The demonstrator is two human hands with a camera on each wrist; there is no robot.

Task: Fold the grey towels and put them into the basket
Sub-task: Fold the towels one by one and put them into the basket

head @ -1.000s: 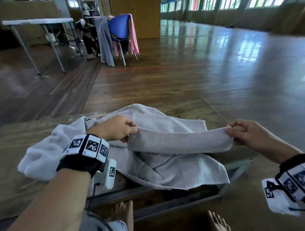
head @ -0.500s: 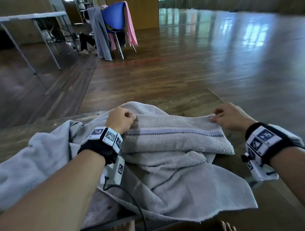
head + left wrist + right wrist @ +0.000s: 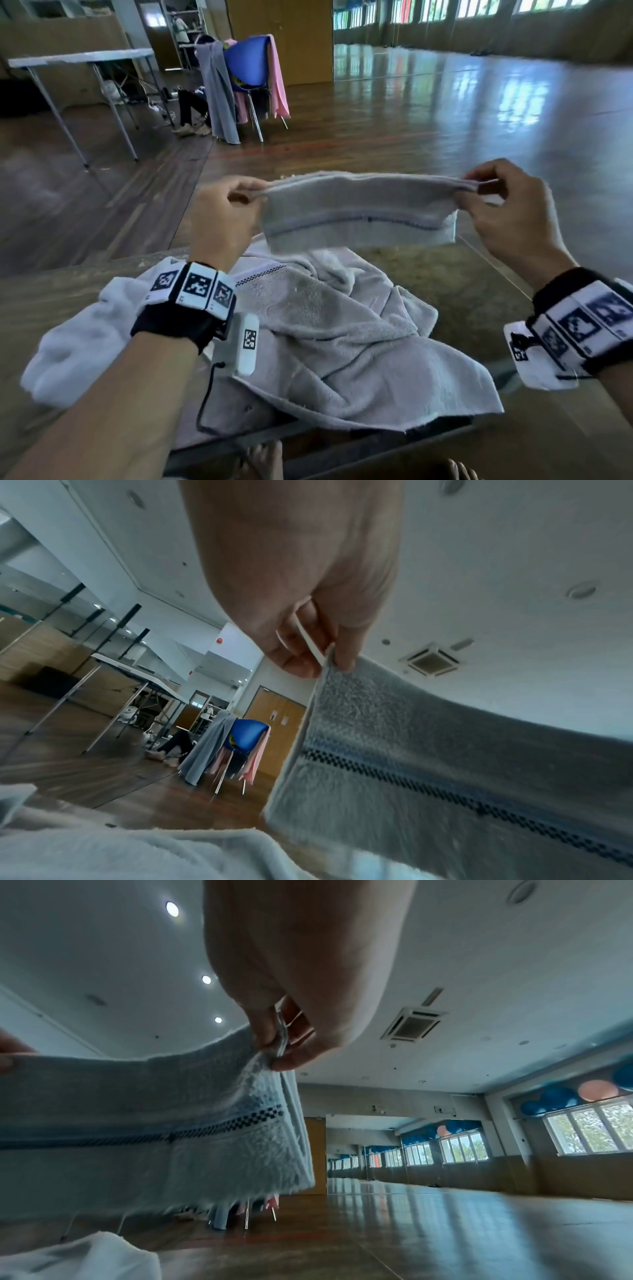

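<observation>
Folded towel (image 3: 359,212) lifted off pile | left hand (image 3: 222,219) pinches one end | right hand (image 3: 507,212) pinches other

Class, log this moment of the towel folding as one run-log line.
step: folding | left hand: pinches towel end | right hand: pinches other end | towel: folded, held in air above pile | basket: not in view

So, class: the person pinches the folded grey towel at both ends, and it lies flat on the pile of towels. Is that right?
Not quite. The left hand and right hand do pinch the folded grey towel at both ends, but it hangs in the air above the pile of towels, not flat on it. The head view shows this.
</observation>
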